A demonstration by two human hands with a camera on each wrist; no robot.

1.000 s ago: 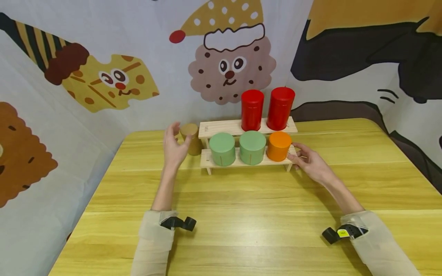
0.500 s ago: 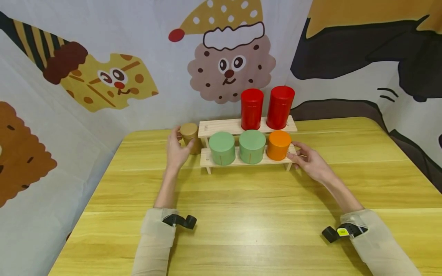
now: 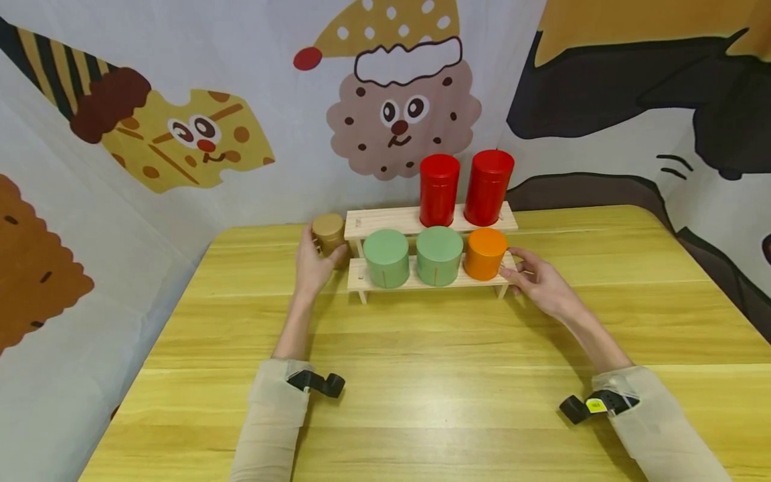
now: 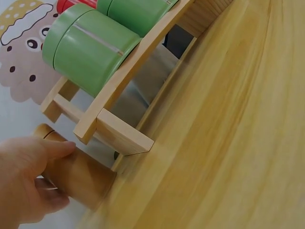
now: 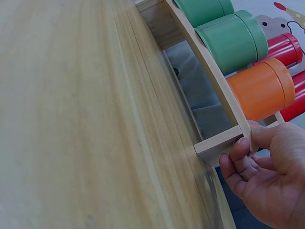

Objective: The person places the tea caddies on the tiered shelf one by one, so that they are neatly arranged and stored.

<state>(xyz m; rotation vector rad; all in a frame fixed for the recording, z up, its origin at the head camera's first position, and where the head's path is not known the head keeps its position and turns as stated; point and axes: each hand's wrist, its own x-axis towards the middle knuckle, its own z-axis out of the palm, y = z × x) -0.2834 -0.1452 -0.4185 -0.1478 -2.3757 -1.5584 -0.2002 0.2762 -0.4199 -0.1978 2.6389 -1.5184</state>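
My left hand (image 3: 313, 268) grips a gold-brown cylindrical canister (image 3: 328, 231), thumb on the near side and fingers round the far side. That canister (image 4: 81, 174) stands on the table just left of a two-tier wooden rack (image 3: 385, 224). At the rack's right end my right hand (image 3: 545, 288) pinches the lower board; in the right wrist view the thumb lies on top of the rack (image 5: 217, 90) and curled fingers sit below. Two green canisters (image 3: 387, 258) and an orange canister (image 3: 486, 253) stand on the lower tier. Two red canisters (image 3: 439, 191) occupy the upper tier.
The wood-grain table (image 3: 421, 381) extends in front of the rack and to both sides. Behind it hangs a pale cloth (image 3: 253, 60) printed with cartoon food figures, close to the table's back edge.
My left hand has moved right onto the gold-brown canister and its fingers have closed round it. The right hand keeps its place at the rack's end.
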